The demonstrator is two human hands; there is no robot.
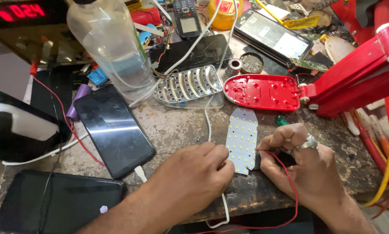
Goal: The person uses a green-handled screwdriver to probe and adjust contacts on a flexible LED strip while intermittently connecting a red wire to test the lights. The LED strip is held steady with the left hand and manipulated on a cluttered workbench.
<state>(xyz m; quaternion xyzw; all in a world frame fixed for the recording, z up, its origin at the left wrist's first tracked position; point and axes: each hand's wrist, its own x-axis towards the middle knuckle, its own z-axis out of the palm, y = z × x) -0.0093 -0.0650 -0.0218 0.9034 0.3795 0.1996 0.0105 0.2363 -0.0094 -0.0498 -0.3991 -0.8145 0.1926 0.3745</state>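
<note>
A white LED board (pixel 242 136) dotted with small diodes lies flat on the worn bench top. My left hand (pixel 193 173) rests on the bench with its fingertips pressed against the board's lower left edge. My right hand (pixel 300 167), a ring on one finger, pinches a thin red wire (pixel 289 177) whose end touches the board's right edge. The wire loops down past my right wrist and off the bench's front edge.
Behind the board lie a red lamp shell (pixel 263 92) on a red folding arm (pixel 359 78), a silver reflector (pixel 188 84) and a clear plastic bottle (pixel 112 45). A black phone (pixel 113 130) on a white cable sits left, another (pixel 60 201) nearer. Tools, wires and phones crowd the back.
</note>
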